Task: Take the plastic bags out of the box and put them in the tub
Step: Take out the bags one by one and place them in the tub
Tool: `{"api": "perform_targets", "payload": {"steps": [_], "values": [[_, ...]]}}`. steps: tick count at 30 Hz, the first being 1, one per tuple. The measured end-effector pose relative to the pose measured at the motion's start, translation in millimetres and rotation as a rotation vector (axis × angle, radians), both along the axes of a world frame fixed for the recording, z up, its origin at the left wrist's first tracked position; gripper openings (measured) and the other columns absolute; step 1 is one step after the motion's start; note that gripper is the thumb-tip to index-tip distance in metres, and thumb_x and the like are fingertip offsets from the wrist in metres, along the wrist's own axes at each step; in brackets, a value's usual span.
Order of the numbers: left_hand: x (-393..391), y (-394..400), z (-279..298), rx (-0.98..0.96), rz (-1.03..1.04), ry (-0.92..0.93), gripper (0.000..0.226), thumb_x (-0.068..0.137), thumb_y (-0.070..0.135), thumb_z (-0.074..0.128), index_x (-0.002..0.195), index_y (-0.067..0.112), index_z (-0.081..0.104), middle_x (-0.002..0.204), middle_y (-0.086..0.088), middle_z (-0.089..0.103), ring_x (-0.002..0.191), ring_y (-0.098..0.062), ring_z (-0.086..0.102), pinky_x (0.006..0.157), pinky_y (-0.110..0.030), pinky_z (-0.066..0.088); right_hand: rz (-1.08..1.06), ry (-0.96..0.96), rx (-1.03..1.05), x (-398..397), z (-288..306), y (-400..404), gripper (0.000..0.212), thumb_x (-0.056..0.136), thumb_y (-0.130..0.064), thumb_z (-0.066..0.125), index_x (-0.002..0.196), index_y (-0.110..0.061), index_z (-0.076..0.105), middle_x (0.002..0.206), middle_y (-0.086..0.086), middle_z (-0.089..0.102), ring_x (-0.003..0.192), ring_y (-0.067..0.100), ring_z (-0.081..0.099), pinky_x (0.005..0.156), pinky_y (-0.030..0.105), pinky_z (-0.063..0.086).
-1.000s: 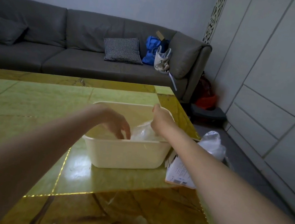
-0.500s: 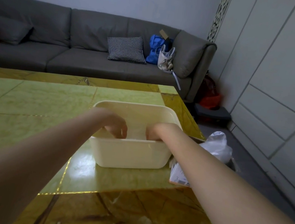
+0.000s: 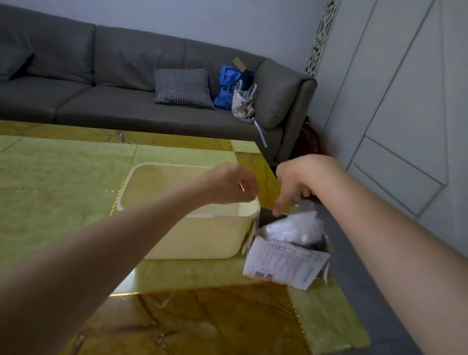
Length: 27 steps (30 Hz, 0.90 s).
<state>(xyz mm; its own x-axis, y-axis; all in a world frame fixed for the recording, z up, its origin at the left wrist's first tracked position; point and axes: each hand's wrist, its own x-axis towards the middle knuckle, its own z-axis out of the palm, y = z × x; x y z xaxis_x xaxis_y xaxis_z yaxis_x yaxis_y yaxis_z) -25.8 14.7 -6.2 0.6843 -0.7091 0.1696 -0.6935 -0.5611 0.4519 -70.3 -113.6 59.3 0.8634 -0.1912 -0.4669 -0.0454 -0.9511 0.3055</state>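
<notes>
A cream plastic tub point(image 3: 191, 233) stands on the green-and-gold table. Right beside it, at the table's right edge, sits an open cardboard box point(image 3: 284, 263) with a printed label on its near flap. White crumpled plastic bags point(image 3: 297, 228) bulge out of the box. My left hand point(image 3: 229, 184) hovers over the tub's right rim, fingers loosely curled and holding nothing. My right hand point(image 3: 296, 184) hangs above the box's far side, fingers pointing down just left of the bags. My left forearm hides part of the tub's inside.
The table point(image 3: 33, 213) stretches left and toward me. Its right edge point(image 3: 338, 303) drops to dark floor just past the box. Behind it stands a grey sofa point(image 3: 104, 98) with a checked cushion and bags. White wall panels point(image 3: 409, 109) fill the right.
Both hands have lifted out of the tub and moved right. The right hand let go of the bag it pushed in and now hangs over the box.
</notes>
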Motion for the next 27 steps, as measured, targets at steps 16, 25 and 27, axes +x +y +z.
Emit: {"api": "perform_targets", "payload": {"steps": [16,25,27], "values": [[-41.1,-46.3,-15.1,-0.059,0.045,0.267,0.05,0.081,0.012,0.069,0.127,0.011,0.048,0.124,-0.006,0.058,0.106,-0.021,0.06,0.081,-0.024,0.048,-0.031,-0.148,0.049,-19.5,-18.3,-35.3,0.034,0.08,-0.024,0.074,0.102,-0.003,0.058,0.086,0.007,0.053,0.086,0.026,0.053,0.078,0.035,0.048],[-44.9,-52.1,-15.3,0.043,0.056,0.251,0.052,0.083,0.011,0.064,0.131,0.004,0.044,0.121,-0.014,0.058,0.107,-0.027,0.058,0.092,-0.034,0.049,-0.018,-0.4,0.75,-15.2,-20.9,-41.7,0.021,0.088,-0.006,0.058,0.07,-0.016,0.055,0.086,0.007,0.063,0.068,0.013,0.058,0.055,0.021,0.048],[-46.2,-50.1,-12.3,0.092,0.015,0.264,0.043,0.085,0.01,0.062,0.126,0.003,0.049,0.118,-0.014,0.059,0.106,-0.026,0.058,0.091,-0.03,0.048,-0.061,-0.43,0.881,-14.6,-21.7,-41.7,0.02,0.088,-0.002,0.055,0.073,-0.014,0.051,0.095,0.017,0.066,0.074,0.019,0.062,0.061,0.026,0.054]]}}
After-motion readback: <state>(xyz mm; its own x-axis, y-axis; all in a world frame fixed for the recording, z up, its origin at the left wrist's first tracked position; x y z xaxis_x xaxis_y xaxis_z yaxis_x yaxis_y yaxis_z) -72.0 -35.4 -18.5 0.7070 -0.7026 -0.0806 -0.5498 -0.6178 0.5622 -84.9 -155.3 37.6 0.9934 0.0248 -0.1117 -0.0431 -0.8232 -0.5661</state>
